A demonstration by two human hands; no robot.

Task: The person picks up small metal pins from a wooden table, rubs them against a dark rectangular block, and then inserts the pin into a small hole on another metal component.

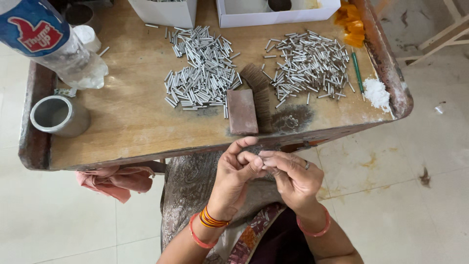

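Left hand (234,173) and right hand (293,178) meet below desk (122,127) edge, fingertips pinched together; item held too small to tell. Two piles of metal pins (202,73) lie on desk w/ brush (249,105) between.

Soft, even daylight fills the view — bright, with only faint shadows under the table (146,159) edge. The bottle (49,39) at top left looms blurred and stretched by wide-angle distortion — the table's edges bow, while its centre stays sharp.
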